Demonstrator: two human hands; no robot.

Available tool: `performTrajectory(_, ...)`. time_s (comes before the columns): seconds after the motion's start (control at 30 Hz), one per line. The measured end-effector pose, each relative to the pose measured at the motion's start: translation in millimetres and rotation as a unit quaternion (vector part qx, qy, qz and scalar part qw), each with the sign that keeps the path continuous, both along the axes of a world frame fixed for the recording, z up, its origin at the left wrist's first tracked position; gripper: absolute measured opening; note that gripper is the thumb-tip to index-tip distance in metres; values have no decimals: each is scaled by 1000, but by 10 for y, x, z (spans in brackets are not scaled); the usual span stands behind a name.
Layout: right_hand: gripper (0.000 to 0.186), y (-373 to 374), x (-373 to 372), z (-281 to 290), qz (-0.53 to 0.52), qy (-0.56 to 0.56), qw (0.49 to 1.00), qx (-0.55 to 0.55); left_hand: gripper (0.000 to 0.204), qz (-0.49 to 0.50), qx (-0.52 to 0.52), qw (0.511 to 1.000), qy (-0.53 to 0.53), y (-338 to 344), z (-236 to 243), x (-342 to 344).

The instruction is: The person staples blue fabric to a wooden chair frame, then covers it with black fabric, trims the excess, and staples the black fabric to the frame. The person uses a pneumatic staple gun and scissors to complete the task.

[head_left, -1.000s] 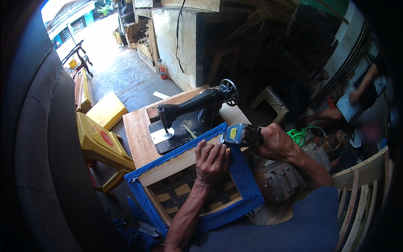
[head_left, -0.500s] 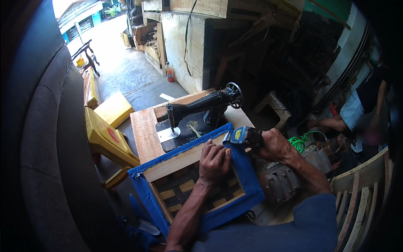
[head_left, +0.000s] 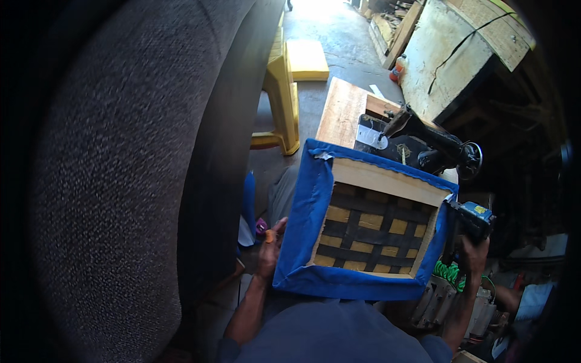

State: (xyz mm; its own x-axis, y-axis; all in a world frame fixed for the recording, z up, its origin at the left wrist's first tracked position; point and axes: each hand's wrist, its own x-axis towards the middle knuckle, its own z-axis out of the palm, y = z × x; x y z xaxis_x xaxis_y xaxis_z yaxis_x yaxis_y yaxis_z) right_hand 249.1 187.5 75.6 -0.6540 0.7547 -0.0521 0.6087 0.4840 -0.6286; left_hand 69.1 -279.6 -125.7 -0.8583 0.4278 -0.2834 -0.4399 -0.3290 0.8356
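A wooden seat frame covered in blue fabric (head_left: 302,224) lies underside up before me, tilted against the sewing machine table. Black straps (head_left: 375,222) criss-cross its opening, with yellowish padding between them. My right hand (head_left: 475,253) grips a blue and black staple gun (head_left: 476,216), whose nose is at the frame's upper right corner. Beside the left edge of the frame is my left hand (head_left: 270,251), fingers stretched and apart, an orange wrap around one of them. Whether it touches the fabric I cannot tell. Whitish folded material shows at both upper corners.
A black sewing machine (head_left: 433,142) stands on a wooden table (head_left: 343,112) beyond the frame. Yellow plastic stools (head_left: 284,91) are at the left, next to a large dark grey upholstered piece (head_left: 127,169). A green coiled hose (head_left: 449,273) hangs by my right arm.
My left hand has left the top rail for the frame's left side. The seat frame has turned clockwise in view, and the view has swung left. The staple gun stays in my right hand.
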Motion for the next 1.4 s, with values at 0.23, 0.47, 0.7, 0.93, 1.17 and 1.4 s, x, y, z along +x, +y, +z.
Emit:
performTrajectory(0.23,23,-198,-115,153,-40,-30,999,-10,74,-104,260,950,-137,45,88,374)
performTrajectory(0.47,30,-162,10,8,-47,-35,998,20,80,-91,206,965,-135,1,428,292)
performTrajectory(0.7,41,-1424,-269,473,246,-53,966,64,81,-112,181,975,-67,-52,546,45)
performTrajectory(0.93,52,-2542,-896,585,610,-41,789,61,79,-109,185,970,-110,-36,704,-118)
performTrajectory(1.17,47,-2609,-1048,495,596,-42,798,74,74,-108,196,969,-99,22,670,-154)
performTrajectory(1.4,53,-2487,-1182,516,615,-57,783,69,71,-102,195,971,-99,16,610,-212)
